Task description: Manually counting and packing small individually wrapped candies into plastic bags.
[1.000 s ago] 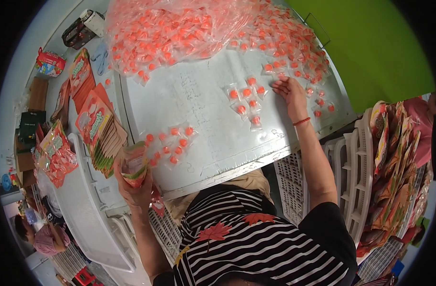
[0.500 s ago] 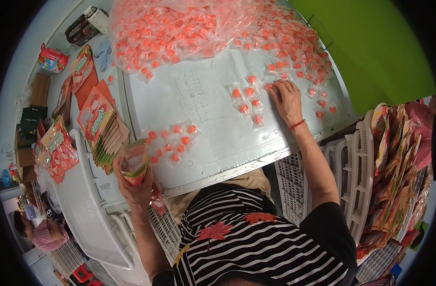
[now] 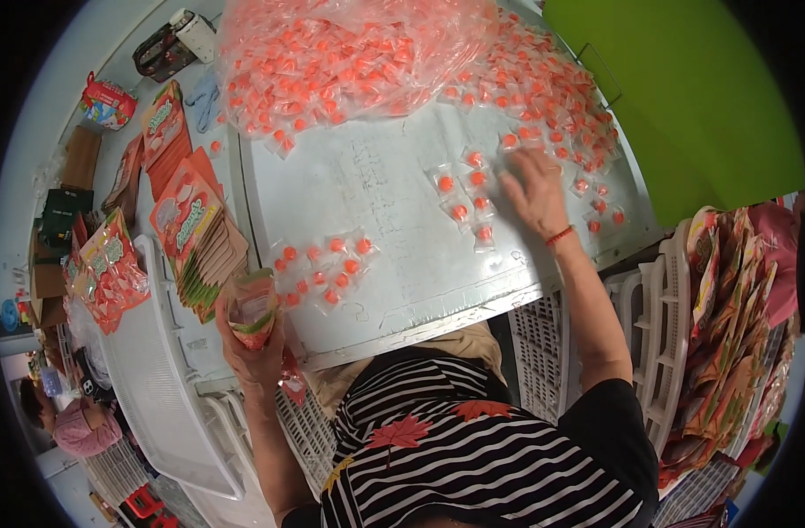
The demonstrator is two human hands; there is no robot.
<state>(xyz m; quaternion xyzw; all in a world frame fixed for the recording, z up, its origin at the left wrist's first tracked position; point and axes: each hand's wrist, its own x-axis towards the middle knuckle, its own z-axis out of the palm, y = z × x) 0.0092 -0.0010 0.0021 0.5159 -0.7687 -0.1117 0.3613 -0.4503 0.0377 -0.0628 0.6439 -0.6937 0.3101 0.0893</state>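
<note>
Gripping an open pouch (image 3: 254,308), the left hand (image 3: 255,359) is curled beside the near left corner of the table (image 3: 402,207). On the table's right part lie wrapped orange sweets (image 3: 459,212); near them the right hand (image 3: 538,189) is blurred, so I cannot tell if it pinches one.

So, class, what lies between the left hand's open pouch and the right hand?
The head view shows a left cluster and a right cluster of wrapped red pieces, with tabletop between.

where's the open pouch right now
In the head view, the open pouch is left of centre, held in the left hand, just left of a cluster of wrapped orange-red candies.
</note>
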